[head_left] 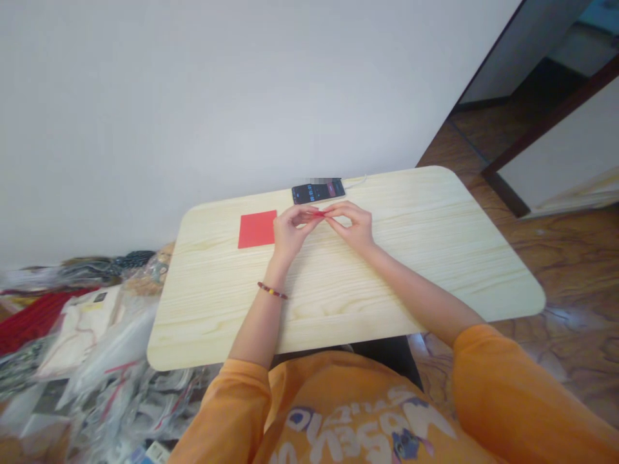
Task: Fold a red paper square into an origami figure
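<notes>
Over the middle of the light wooden table, my left hand (291, 231) and my right hand (354, 225) meet at the fingertips. Between them they pinch a small red piece (320, 214), which looks like folded paper; the fingers cover much of it. Its exact shape is too small to tell. A flat red square sheet (256, 229) lies on the table just left of my left hand, its right edge close to the hand.
A phone (318, 191) with a lit screen and a white cable lies behind my hands, near the wall. The pale table (411, 258) has rounded corners. Bagged clothes and fabric (97, 341) are piled left of it. Wooden floor and a doorway are at the right.
</notes>
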### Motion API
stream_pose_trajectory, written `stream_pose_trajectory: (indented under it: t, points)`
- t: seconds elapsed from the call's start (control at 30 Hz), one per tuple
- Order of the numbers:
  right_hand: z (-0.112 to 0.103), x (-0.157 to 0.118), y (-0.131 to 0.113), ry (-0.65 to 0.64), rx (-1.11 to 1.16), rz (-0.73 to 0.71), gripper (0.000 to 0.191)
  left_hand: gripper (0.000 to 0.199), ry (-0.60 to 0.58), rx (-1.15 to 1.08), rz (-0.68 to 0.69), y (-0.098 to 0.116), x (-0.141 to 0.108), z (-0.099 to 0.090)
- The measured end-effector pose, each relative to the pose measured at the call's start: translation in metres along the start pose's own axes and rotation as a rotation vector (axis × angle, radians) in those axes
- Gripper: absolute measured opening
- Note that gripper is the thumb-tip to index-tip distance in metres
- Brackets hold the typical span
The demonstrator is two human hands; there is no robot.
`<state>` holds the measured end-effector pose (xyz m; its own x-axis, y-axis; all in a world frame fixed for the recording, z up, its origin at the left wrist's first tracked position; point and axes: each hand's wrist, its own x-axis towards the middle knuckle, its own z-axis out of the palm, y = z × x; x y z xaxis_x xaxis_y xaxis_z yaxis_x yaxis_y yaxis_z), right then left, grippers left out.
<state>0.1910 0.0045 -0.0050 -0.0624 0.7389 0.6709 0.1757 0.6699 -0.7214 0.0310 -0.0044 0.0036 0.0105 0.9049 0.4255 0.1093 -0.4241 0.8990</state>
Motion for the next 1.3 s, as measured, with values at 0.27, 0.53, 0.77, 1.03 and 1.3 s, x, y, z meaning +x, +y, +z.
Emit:
stream_pose_trajectory:
  t: [0.27,0.53,0.77,1.03,1.3]
  points:
    - [0.008,0.002,0.016,-0.019,0.449,0.587,0.030,0.034,0.013,-0.073,-0.043,-0.009,-0.001,0.009]
    - [0.006,0.004,0.014,-0.045,0.543,0.649,0.029,0.023,0.041,0.219,0.176,0.003,-0.007,0.009]
    - [0.003,0.005,0.007,-0.011,0.504,0.590,0.028,0.015,0.041,0.159,0.199,0.002,-0.007,0.010]
    - [0.001,0.005,0.013,-0.038,0.478,0.606,0.036,0.020,0.023,-0.059,-0.171,-0.009,-0.002,0.013]
    - [0.004,0.006,0.022,-0.056,0.488,0.674,0.037,0.013,0.146,0.160,-0.117,-0.001,-0.007,0.014]
